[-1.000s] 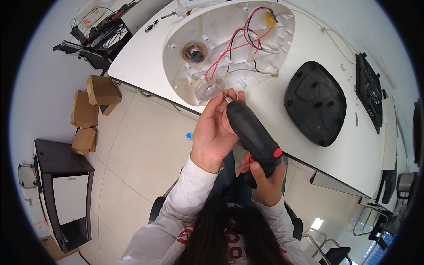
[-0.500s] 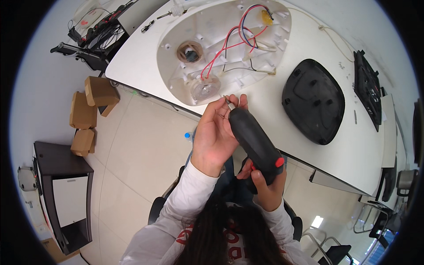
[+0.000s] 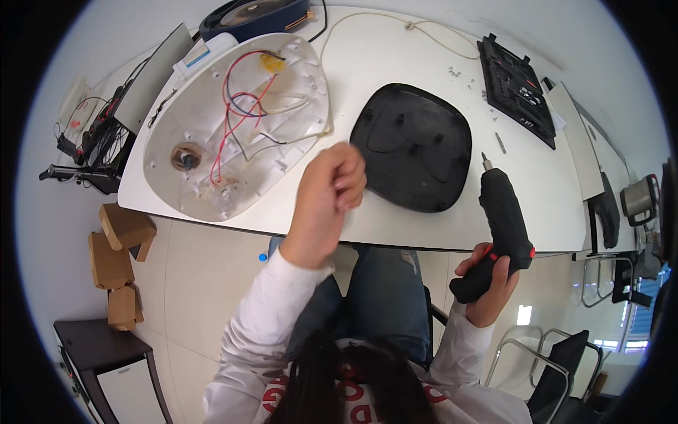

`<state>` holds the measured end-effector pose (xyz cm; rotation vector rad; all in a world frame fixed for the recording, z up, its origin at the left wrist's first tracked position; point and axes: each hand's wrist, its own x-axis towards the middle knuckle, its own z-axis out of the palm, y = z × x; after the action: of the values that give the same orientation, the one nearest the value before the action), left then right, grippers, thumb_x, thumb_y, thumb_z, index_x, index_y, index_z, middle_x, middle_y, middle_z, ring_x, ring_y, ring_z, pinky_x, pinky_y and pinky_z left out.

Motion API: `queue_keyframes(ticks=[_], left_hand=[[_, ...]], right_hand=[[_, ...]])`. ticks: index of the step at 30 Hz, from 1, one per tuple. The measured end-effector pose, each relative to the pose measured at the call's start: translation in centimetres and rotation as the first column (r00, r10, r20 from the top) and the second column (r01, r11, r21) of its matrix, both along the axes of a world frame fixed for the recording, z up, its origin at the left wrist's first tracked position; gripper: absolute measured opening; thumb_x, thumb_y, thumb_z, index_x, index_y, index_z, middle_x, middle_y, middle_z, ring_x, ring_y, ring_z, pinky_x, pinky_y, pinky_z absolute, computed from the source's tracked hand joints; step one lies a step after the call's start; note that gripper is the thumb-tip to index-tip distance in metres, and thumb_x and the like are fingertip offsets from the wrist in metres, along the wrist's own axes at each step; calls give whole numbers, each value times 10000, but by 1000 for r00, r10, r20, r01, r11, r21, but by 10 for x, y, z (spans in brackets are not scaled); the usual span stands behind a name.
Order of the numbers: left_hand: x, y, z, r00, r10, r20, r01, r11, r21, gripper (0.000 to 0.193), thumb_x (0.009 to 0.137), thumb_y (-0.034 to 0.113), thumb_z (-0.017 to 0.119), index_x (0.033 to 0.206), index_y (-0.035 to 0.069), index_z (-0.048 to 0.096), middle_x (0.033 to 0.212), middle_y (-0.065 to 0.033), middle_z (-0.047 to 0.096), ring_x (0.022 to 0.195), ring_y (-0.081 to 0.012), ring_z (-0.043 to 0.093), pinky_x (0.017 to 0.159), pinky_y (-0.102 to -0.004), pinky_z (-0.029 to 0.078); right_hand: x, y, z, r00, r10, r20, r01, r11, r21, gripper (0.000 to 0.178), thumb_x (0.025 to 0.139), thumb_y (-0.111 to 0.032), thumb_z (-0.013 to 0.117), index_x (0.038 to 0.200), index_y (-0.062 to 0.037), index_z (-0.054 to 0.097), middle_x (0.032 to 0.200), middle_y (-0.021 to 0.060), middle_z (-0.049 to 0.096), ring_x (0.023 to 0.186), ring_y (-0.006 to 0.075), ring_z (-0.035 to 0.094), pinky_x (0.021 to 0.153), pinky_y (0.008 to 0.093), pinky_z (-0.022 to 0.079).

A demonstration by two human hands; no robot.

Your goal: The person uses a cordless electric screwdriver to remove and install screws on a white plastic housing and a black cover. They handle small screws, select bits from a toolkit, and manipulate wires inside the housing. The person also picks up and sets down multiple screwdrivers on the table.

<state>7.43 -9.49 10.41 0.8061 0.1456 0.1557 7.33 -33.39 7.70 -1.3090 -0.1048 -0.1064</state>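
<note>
My right hand (image 3: 491,286) is wrapped round the grip of a black cordless screwdriver (image 3: 505,212) with red buttons. Its metal bit (image 3: 486,162) points up and away from me, over the right part of the table. My left hand (image 3: 332,187) is closed, fingers curled in, above the table between two housings; anything inside it is hidden. To its right lies a black plastic cover (image 3: 417,159), inner side up, with short posts. To its left, a white plastic shell (image 3: 183,131) lies open, showing red, black and white wires and a clear round part (image 3: 224,196).
A black tool case (image 3: 519,92) lies open at the far right, near loose screws (image 3: 455,71) and a slim metal bit (image 3: 501,143). A pale cable (image 3: 409,25) crosses the back of the white table (image 3: 339,230). Cardboard boxes (image 3: 111,261) stand on the floor at left.
My left hand has come away from the screwdriver's bit and its fingers have curled in. My right hand has carried the screwdriver to the right. The view has swung right.
</note>
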Motion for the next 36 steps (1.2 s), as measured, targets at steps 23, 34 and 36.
queue_keyframes(ticks=[23, 34, 36], left_hand=[[162, -27, 26, 855, -506, -114, 508, 861, -13, 129, 882, 144, 393, 801, 61, 449, 719, 3, 431, 623, -92, 426, 552, -231, 383], [289, -56, 15, 856, -330, -398, 434, 877, 207, 110, 835, 92, 410, 841, 6, 478, 645, -20, 436, 546, -110, 406, 475, -232, 346], [308, -42, 8, 867, -285, -408, 417, 864, 283, 112, 850, 103, 442, 831, 8, 499, 663, -20, 455, 574, -109, 420, 498, -224, 376]], right_hand=[[84, -45, 4, 991, -76, -111, 96, 979, 182, 422, 887, -329, 509, 1145, 3, 463, 743, 81, 541, 536, 164, 537, 492, 269, 440], [116, -57, -4, 989, -111, -94, 128, 971, 202, 466, 884, -357, 509, 1164, 11, 451, 740, 83, 536, 539, 156, 525, 505, 271, 436], [116, -56, -4, 992, -89, -94, 106, 974, 198, 471, 880, -350, 518, 1166, 17, 448, 740, 89, 535, 535, 158, 526, 507, 272, 438]])
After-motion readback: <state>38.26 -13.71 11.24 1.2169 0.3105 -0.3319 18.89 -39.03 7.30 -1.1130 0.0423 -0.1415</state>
